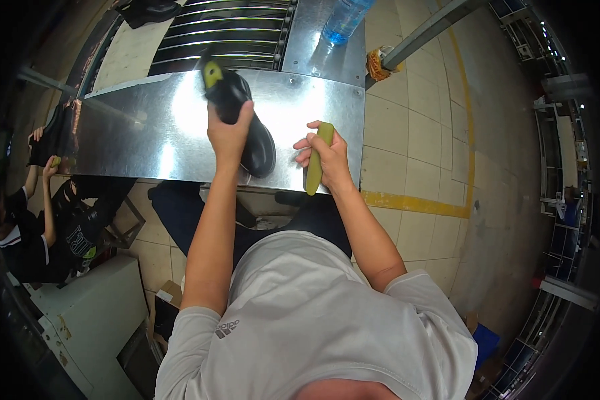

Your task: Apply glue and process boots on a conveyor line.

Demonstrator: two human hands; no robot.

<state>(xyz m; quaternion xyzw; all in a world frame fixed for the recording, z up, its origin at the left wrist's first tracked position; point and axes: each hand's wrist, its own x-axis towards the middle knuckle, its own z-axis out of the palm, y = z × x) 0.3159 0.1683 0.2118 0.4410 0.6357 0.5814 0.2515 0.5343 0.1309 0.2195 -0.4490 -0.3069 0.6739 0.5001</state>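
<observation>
A black shoe (260, 148) with a rounded, glossy toe stands over the metal table, its toe pointing toward me and its yellow-green lining (213, 73) showing at the far end. My left hand (229, 135) is wrapped around the middle of it, the thumb across the top; some fingers are hidden behind the shoe. To the right, near the table's front edge, my right hand (328, 157) grips a long olive-green bar (319, 157) between thumb and palm. A gap separates the bar from the shoe. What the bar is made of, I cannot tell.
The shiny metal table (133, 127) meets a roller conveyor (223, 33) at its far side. A clear blue bottle (343, 23) stands at the far right, beside a grey post (420, 40). Another black shoe (147, 11) lies far left. A co-worker (30, 233) sits at left, handling black footwear.
</observation>
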